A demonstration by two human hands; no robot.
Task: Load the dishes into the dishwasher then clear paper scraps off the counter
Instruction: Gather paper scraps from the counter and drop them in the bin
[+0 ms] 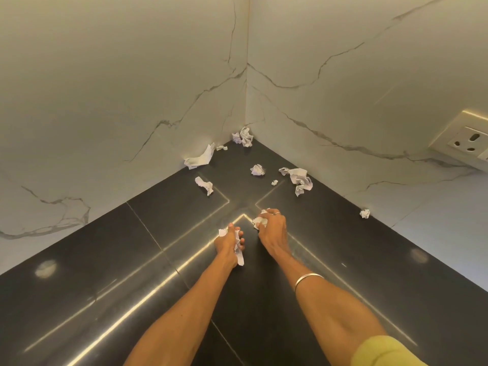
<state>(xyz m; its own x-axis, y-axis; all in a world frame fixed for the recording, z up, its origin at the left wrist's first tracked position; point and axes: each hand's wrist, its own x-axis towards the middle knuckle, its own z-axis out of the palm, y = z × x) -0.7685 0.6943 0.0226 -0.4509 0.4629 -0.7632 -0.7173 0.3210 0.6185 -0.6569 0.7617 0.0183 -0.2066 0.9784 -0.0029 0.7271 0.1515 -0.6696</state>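
Both hands are out over the black counter (343,260), each already loaded: the left hand (229,243) has its fingers curled round a crumpled strip of paper (239,256) that hangs out below the fist, and the right hand (273,229) grips a small white wad (261,221) at its fingertips. The loose scraps all lie ahead of both hands, toward the inner corner of the counter where the two marble walls (132,88) meet. Nearest to the left hand is a twisted scrap (204,184), lying roughly along the left wall edge. Past it a larger flat piece (200,159) leans against the foot of that wall, with a tiny bit (221,147) beside it. Ahead of the right hand: a small ball (258,170), a fleck (274,182), and a long crumpled cluster (298,179) close to the right wall, its long axis running diagonally toward the near edge. A clump (244,136) sits right in the corner, farthest from both. One lone ball (365,213) rests against the right wall, to the right of the right hand and roughly level with it. Judgement: the paper-clearing step is under way; the right hand is the better placed for most of what remains, though its grip is already occupied. The counter is glossy and jointed, with reflections. A wall socket (467,143) is on the right wall. No dishes or dishwasher are in view.
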